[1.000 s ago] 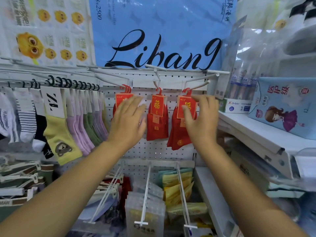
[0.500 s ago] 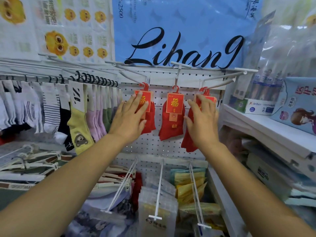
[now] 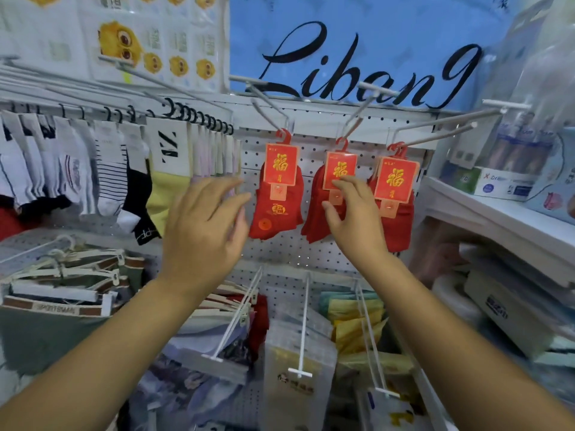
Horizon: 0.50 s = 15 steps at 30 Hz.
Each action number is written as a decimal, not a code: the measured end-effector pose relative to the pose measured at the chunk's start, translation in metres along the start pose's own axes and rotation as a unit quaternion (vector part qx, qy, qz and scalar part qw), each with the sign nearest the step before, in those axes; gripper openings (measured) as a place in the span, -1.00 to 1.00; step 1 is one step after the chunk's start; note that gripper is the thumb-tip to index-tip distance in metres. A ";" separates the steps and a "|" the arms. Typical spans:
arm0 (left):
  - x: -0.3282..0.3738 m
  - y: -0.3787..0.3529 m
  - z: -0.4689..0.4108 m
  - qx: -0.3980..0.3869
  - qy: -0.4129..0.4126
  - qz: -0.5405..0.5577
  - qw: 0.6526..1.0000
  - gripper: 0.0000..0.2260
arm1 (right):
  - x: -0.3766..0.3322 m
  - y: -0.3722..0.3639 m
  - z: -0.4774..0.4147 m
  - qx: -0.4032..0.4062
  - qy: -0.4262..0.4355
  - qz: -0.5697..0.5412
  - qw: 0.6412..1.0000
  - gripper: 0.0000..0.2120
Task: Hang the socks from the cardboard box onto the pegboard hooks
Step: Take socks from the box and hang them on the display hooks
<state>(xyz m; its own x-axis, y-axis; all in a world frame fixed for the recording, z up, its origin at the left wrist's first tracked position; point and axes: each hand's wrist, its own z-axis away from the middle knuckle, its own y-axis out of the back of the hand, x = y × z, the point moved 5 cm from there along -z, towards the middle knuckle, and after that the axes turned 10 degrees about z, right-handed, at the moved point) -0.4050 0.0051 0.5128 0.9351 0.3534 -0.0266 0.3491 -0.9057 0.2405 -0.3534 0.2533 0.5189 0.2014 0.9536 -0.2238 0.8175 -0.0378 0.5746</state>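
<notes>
Left hand has come off the left red sock pair; right hand has crossed to the middle red sock pair.
Left fingers spread, blurred, holding nothing. Right fingers loosely apart, tips touching that pair's red-and-gold card. Three pairs hang on white wire hooks of the white perforated pegboard.
</notes>
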 end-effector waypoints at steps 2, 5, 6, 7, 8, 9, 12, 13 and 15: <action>-0.017 0.017 0.004 0.042 0.012 -0.028 0.999 -0.80 | -0.023 0.001 -0.004 0.037 0.016 -0.021 0.999 -0.69; -0.051 0.036 0.004 0.075 0.046 -0.039 0.995 -0.74 | -0.072 0.004 -0.005 0.074 0.065 -0.068 0.993 -0.75; -0.062 0.042 0.002 0.076 0.055 -0.025 0.995 -0.71 | -0.090 0.003 -0.005 0.078 0.078 -0.083 0.990 -0.76; -0.073 0.046 0.000 0.074 0.071 0.005 0.995 -0.68 | -0.108 0.001 -0.005 0.076 0.080 -0.101 0.989 -0.75; -0.084 0.050 -0.003 0.067 0.105 0.058 0.990 -0.64 | -0.125 -0.002 -0.005 0.065 0.065 -0.129 0.987 -0.73; -0.098 0.052 -0.005 0.058 0.160 0.130 0.977 -0.60 | -0.140 -0.005 -0.005 0.042 0.033 -0.166 0.985 -0.69; -0.129 0.048 -0.012 -0.014 0.309 0.332 0.891 -0.49 | -0.183 -0.017 -0.005 -0.030 -0.072 -0.272 0.959 -0.55; -0.133 0.046 -0.015 -0.047 0.316 0.365 0.874 -0.47 | -0.195 -0.020 -0.005 -0.034 -0.084 -0.279 0.956 -0.53; -0.134 0.042 -0.022 -0.113 0.288 0.405 0.860 -0.47 | -0.217 -0.024 -0.004 -0.020 -0.077 -0.281 0.956 -0.51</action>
<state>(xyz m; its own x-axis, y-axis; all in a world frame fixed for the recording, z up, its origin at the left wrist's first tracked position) -0.5173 -0.0755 0.5478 0.6578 -0.2568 0.7080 -0.4850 -0.8637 0.1374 -0.4192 0.0489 0.5565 -0.1845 0.7637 -0.6186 0.7994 0.4828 0.3576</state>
